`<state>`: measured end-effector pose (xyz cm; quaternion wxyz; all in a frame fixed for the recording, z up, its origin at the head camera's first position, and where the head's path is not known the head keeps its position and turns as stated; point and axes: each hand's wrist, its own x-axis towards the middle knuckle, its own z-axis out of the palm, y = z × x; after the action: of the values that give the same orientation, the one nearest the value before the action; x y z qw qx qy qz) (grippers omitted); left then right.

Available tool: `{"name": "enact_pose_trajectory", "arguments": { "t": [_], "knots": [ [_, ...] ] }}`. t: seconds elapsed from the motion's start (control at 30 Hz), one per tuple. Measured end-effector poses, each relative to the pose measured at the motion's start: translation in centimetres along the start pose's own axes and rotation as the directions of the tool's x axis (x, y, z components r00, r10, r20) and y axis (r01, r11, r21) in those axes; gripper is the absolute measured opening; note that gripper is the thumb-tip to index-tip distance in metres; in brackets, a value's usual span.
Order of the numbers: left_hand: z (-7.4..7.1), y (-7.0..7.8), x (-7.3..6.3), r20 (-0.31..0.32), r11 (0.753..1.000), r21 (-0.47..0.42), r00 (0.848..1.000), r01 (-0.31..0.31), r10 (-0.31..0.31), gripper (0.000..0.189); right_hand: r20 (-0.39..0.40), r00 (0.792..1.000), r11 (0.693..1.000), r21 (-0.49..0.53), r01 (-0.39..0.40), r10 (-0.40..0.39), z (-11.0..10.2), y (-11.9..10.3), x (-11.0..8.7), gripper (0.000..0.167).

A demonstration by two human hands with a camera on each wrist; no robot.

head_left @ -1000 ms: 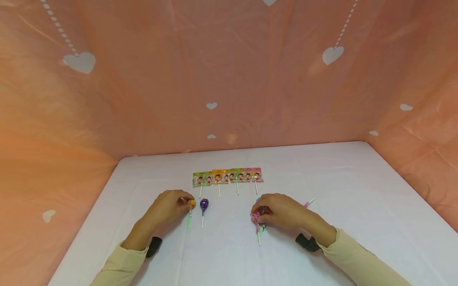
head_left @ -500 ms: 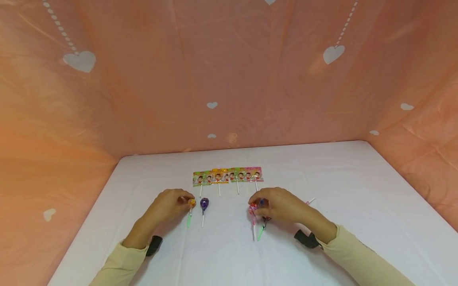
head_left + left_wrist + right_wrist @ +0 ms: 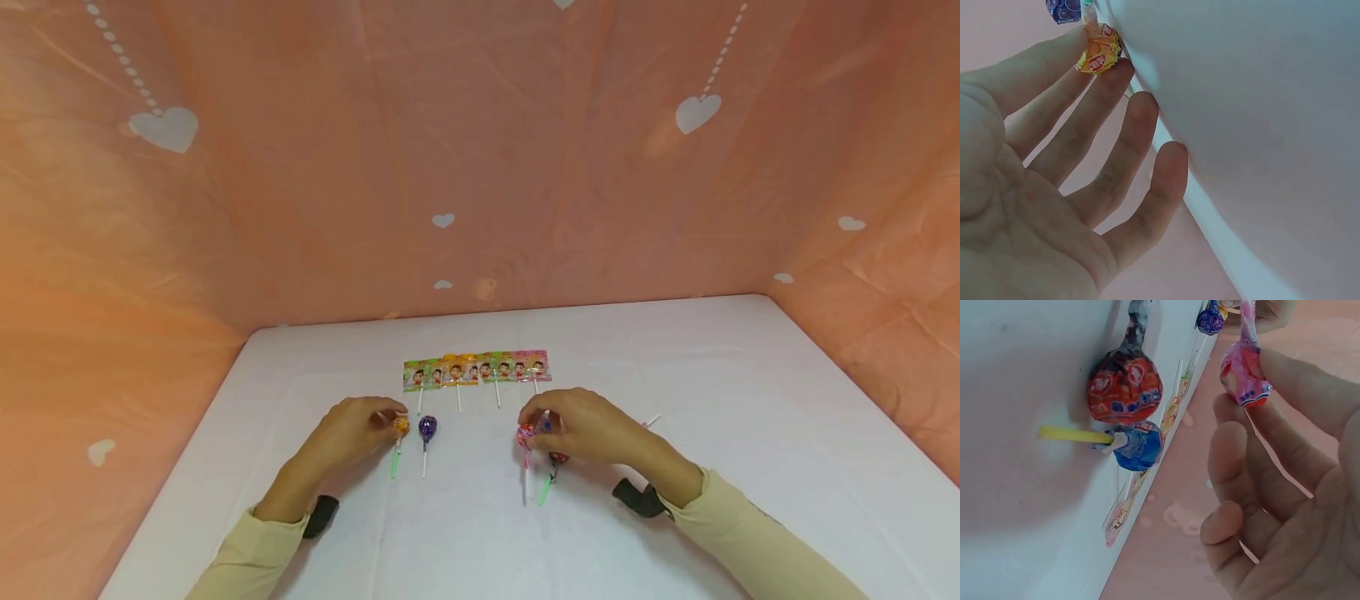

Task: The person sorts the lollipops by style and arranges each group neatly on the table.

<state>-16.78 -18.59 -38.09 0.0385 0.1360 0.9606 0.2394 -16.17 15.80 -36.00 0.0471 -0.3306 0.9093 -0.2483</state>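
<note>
At the left, my left hand [image 3: 354,433] pinches a yellow-wrapped lollipop [image 3: 1101,51] by its head between thumb and fingertip. Its green stick [image 3: 395,463] points toward me. A purple lollipop [image 3: 427,428] lies just right of it on the white table [image 3: 465,533]. My right hand [image 3: 588,425] pinches a pink-wrapped lollipop [image 3: 1247,372] by the head, white stick toward me. Below and beside that hand are a red lollipop [image 3: 1125,387] with a dark twisted wrapper and a blue lollipop [image 3: 1140,447] with a yellow stick, both partly hidden in the head view.
Flat-packed lollipops lie in a row behind the hands: green [image 3: 422,375], orange [image 3: 459,371], another green [image 3: 497,367] and pink [image 3: 534,367]. A stick [image 3: 652,421] shows beyond the right wrist. A peach curtain [image 3: 480,167] borders the table.
My right hand has moved slightly left and away from me with the pink lollipop, uncovering more of the red lollipop. The left hand has stayed in place.
</note>
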Motion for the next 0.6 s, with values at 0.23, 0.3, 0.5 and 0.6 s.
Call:
{"name": "enact_pose_trajectory", "arguments": {
  "t": [0.23,0.3,0.5,0.6],
  "knots": [
    [-0.1,0.0,0.1,0.003,1.0,0.0,1.0,-0.019,0.019,0.025,0.007,1.0,1.0,0.009,0.001,-0.001,0.0,-0.2,0.5,0.018],
    [-0.1,0.0,0.1,0.004,1.0,-0.001,1.0,-0.012,0.012,0.023,0.006,1.0,1.0,0.01,0.008,-0.008,-0.1,-0.3,0.8,0.018],
    [-0.1,0.0,0.0,0.005,1.0,0.001,1.0,-0.003,0.003,0.021,-0.001,0.999,0.999,-0.009,0.038,-0.038,-0.1,-1.0,2.1,0.019],
    [-0.1,0.0,0.0,0.004,1.0,0.006,1.0,-0.001,0.001,0.021,0.006,0.999,0.998,-0.015,0.053,-0.053,0.0,-1.2,2.7,0.018]
  ]
}}
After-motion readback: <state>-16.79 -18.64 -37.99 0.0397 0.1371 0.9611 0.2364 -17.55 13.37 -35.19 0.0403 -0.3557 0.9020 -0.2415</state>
